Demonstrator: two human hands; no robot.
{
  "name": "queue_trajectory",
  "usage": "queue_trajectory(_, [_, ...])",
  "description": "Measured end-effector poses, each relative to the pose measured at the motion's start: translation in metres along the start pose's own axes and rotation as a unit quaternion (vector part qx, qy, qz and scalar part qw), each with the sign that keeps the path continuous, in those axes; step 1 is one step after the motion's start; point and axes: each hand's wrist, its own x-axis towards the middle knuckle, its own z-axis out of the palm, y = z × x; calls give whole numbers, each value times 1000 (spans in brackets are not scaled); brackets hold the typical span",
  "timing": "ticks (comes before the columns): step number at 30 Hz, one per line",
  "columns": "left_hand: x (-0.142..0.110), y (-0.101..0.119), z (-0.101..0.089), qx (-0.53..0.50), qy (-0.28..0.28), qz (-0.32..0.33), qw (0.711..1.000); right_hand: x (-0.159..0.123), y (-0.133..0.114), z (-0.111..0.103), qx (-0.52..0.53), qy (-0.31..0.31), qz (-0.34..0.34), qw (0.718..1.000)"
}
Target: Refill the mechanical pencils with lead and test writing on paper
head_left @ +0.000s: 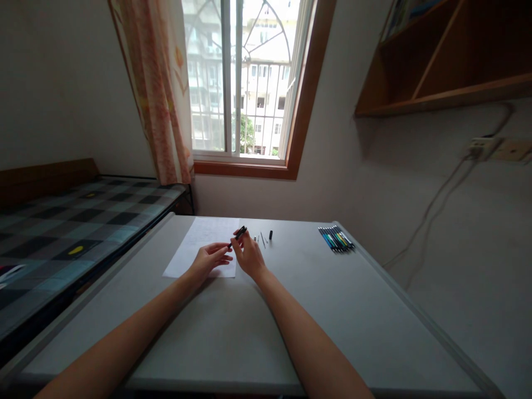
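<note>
A slim black pen [240,233] is held tilted above the right edge of a white sheet of paper [187,249]. My right hand [248,256] is closed around its upper part. At the pen's lower end, the fingertips of my left hand [211,258] pinch it. Just right of my right hand, a thin pen refill [262,240] and other tiny parts lie on the table. A short black pen cap [271,235] is beside them. Fine detail of the small parts is too small to make out.
Several pens [336,239] lie in a row near the right edge of the pale table [324,310]. A bed with a checked cover [108,216] is at the left. Behind the table are a curtain [160,100] and window; a wooden shelf [440,94] hangs upper right.
</note>
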Motion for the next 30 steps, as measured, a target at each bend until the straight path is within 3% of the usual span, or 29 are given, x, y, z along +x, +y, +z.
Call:
queue_trajectory(11, [3,-4,-5,40,18,26,999,2,6,1,11,24,51,998])
queue_trajectory(19, [5,-5,-8,43,45,53,997,4,19,7,96,87,110,985])
queue_trajectory(30, [4,-6,-9,51,43,53,996,4,21,8,121,80,116,983])
